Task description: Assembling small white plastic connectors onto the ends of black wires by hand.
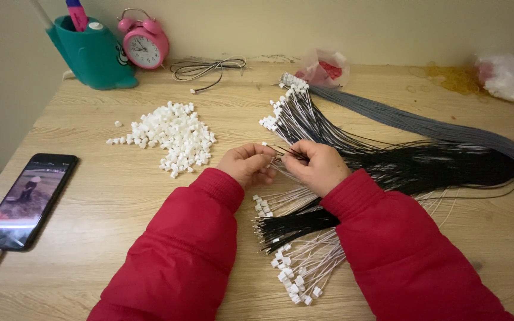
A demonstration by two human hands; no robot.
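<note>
Head view: thin black wires (290,151), white-tipped

head view looks down, close, over the wooden desk (90,196).

Matt wood-grain table (90,125), white plastic connectors (171,134), glossy phone (28,199).
</note>
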